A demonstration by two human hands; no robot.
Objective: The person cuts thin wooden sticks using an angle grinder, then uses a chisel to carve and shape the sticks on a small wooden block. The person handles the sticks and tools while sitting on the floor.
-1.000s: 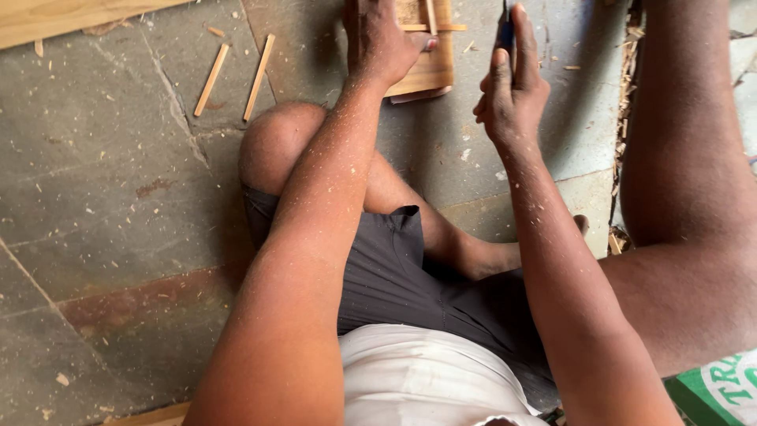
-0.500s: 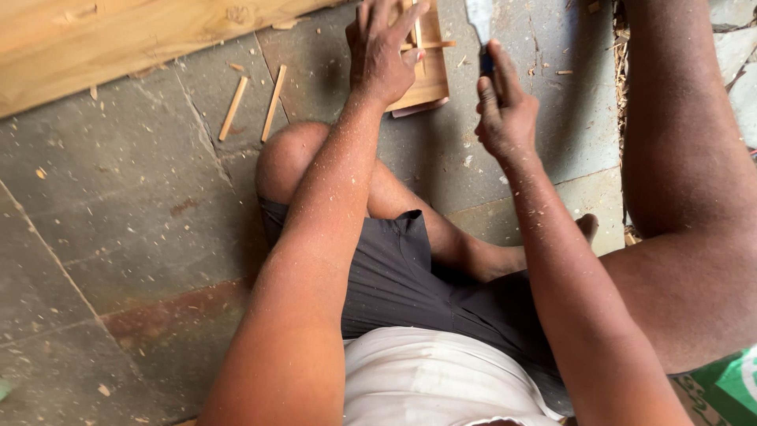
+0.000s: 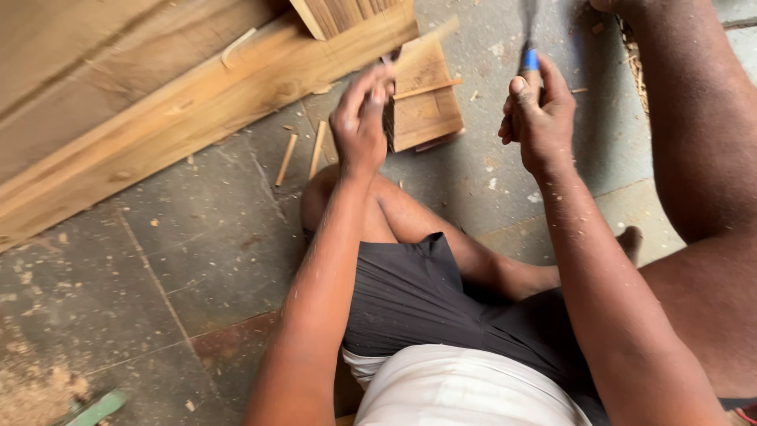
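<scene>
My left grip (image 3: 361, 120) pinches a dark tool (image 3: 388, 118) over the wooden block (image 3: 426, 102) at upper centre — right grip (image 3: 538, 110) wraps a blue-banded handle (image 3: 531, 61).

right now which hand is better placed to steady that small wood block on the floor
The left. The left hand is right at the near edge of the small wood block, gripping a thin dark piece. The right hand is off to the side over bare floor, closed on a blue-handled tool.

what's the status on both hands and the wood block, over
Left hand lifted over the wood block, fingers round a thin dark piece. Right hand shut on blue-handled tool. Two small sticks beside the knee.
</scene>
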